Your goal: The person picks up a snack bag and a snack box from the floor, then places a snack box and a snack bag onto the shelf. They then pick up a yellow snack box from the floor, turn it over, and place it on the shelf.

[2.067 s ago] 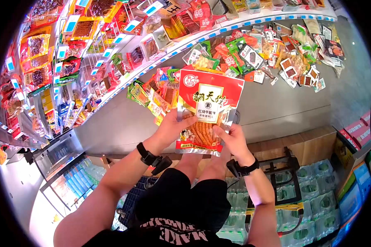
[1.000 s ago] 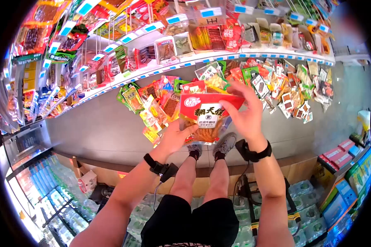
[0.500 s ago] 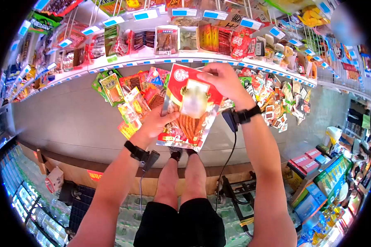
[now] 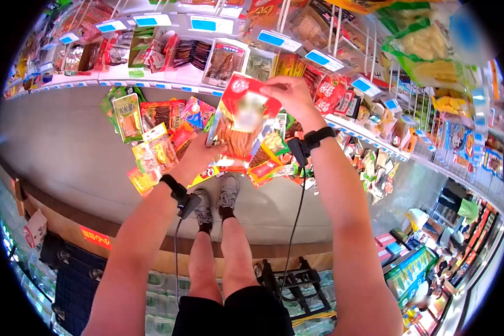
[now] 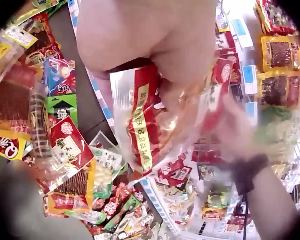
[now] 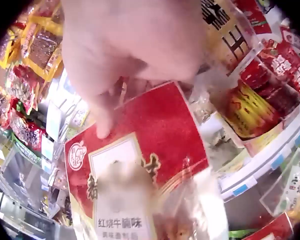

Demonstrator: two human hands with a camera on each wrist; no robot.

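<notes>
Holding one red snack packet (image 4: 242, 126) up between the body and the shelf (image 4: 171, 82), tilted, with its top leaning right. Clamped on it with both grips: pinched by the top edge, toward the right corner, in the right grip (image 4: 293, 99); pinched at the lower left edge in the left grip (image 4: 197, 155), with a thumb on the front.

Risks, as judged:
- Could slide out, being glossy film held only at its margins; likeliest on loosening either side.
- Could crease or buckle on bringing both grips closer.
- Could snag a top corner on the open tray (image 4: 224, 63) behind or on the price tags (image 4: 325, 60) above. Cannot tell the gap to the shelf lip.
- Could catch the black cord (image 4: 298, 221) on the black frame (image 4: 299, 288) when turning right.
- Could slip underfoot on stepping forward: see the shoes (image 4: 228, 193) just beside the heap of snack packets (image 4: 157, 151).

Room: judged tightest ahead, at the shelf lip, and below, over the heap. Judged widest to the left, over grey floor (image 4: 50, 131). Bounded behind by the wooden step (image 4: 159, 239).
</notes>
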